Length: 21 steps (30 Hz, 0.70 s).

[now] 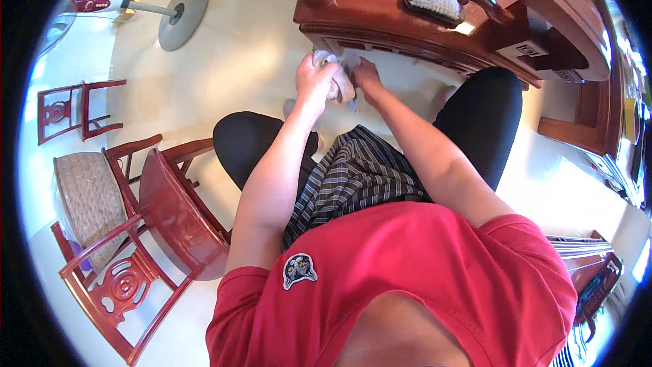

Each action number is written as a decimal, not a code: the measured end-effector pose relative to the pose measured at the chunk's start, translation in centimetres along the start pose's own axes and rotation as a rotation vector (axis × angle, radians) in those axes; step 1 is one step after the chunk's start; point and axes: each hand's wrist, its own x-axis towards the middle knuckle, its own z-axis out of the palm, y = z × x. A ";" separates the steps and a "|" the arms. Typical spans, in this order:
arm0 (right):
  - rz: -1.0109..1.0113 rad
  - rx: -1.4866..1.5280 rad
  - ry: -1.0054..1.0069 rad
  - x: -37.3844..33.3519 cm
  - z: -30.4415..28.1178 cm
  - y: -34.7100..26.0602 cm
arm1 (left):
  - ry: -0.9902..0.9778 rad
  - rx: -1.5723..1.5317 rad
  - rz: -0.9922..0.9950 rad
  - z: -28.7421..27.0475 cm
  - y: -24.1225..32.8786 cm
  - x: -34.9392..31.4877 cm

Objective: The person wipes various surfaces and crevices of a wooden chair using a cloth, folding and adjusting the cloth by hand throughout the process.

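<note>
Both my arms reach forward between my bent knees, toward the front of a dark red wooden cabinet (380,42). A crumpled, soft beige-and-grey cloth (341,85) hangs between my hands, low over the floor. My left hand (314,83) is closed round its left side. On the other side, my right hand (367,75) is closed on the greyish part, with some fingers hidden behind it. The cloth's lower end dangles above the tiles near my feet.
A wooden armrest curves over the cabinet, and a white-bristled brush (436,4) lies beneath it. At far left stands a fan with a round grey base (183,16). Red wooden chairs (125,285), a round-edged table (180,214) and a woven basket (88,200) stand left.
</note>
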 end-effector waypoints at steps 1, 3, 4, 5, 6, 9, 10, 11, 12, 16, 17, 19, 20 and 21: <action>-0.076 0.033 0.008 -0.8 0.0 -1.2 | 0.029 0.004 -0.002 0.1 0.3 0.1; -0.178 0.072 0.035 -1.7 -0.4 -3.6 | 0.037 -0.064 0.026 0.6 0.6 0.1; -0.204 0.080 0.010 -2.1 -0.6 -5.1 | 0.060 -0.125 0.025 0.7 0.7 0.0; -0.231 0.089 -0.030 -3.2 -0.4 -7.1 | 0.017 -0.168 0.051 -0.1 0.2 0.1; -0.314 0.092 -0.148 -5.0 -0.1 -9.1 | 0.021 -0.168 0.077 -0.6 -0.2 -0.2; -0.407 0.056 -0.212 -7.6 -0.5 -11.9 | -0.127 -0.089 0.230 0.0 0.7 -1.3; -0.314 0.131 -0.319 -8.2 -1.4 -12.2 | -0.137 -0.086 0.255 -0.1 0.6 -1.6; -0.387 0.176 -0.354 -8.8 -1.4 -12.5 | -0.086 0.086 0.417 -0.8 -0.2 -1.5; -0.458 0.208 -0.384 -9.5 -1.4 -13.0 | -0.031 0.245 0.575 -1.1 -0.7 -1.7; -0.388 0.167 -0.603 -12.6 -2.6 -14.3 | 0.105 0.108 0.664 -1.7 -1.2 -3.7; -0.407 0.125 -0.635 -12.9 -2.6 -14.1 | 0.205 0.084 0.659 -1.5 -0.6 -4.8; -0.397 0.110 -0.784 -13.2 -2.8 -13.9 | 0.154 -0.143 0.452 -2.1 0.6 -6.1; -0.397 0.107 -0.794 -13.1 -2.9 -13.9 | 0.100 -0.365 0.237 -2.5 0.7 -6.7; -0.384 0.043 -0.761 -13.0 -3.0 -14.0 | 0.272 -0.396 0.269 -2.4 0.0 -6.6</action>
